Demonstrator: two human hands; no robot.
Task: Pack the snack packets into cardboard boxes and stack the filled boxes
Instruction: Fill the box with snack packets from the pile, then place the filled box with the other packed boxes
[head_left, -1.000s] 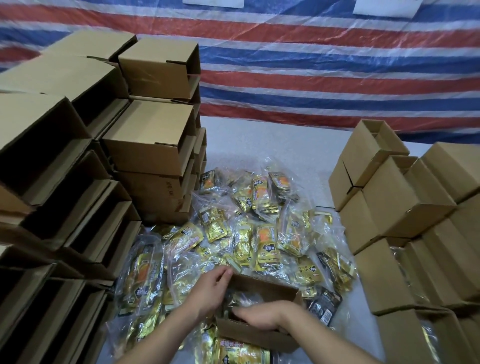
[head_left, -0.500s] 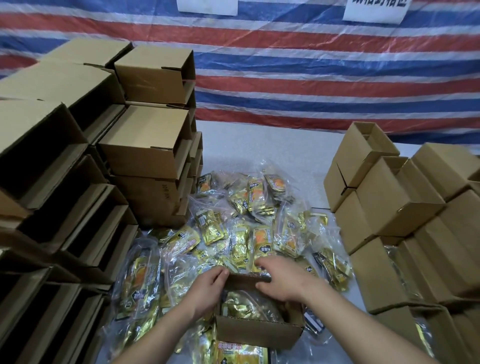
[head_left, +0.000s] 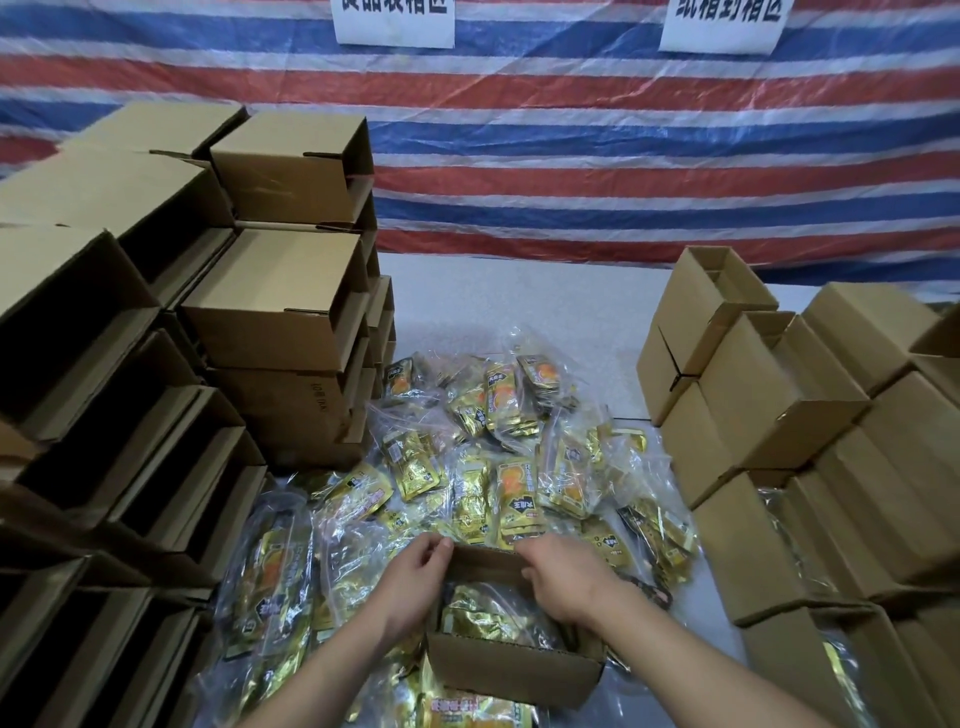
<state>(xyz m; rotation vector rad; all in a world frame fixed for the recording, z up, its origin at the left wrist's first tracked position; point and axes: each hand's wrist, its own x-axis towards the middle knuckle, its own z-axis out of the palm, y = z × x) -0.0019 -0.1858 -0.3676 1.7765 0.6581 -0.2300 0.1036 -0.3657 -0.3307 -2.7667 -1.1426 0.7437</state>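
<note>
An open cardboard box sits in front of me on the heap of snack packets, gold and yellow pouches in clear bags. A packet lies inside the box. My left hand grips the far left corner of the box's back flap. My right hand holds the same flap's far right part, fingers curled over its edge.
Stacks of empty open boxes tower on the left. Boxes are stacked on the right, the lowest showing packets inside. A striped tarp with two paper signs hangs behind the white table.
My right hand came out of the box and moved up to its far flap beside my left hand. The camera tilted up slightly.
</note>
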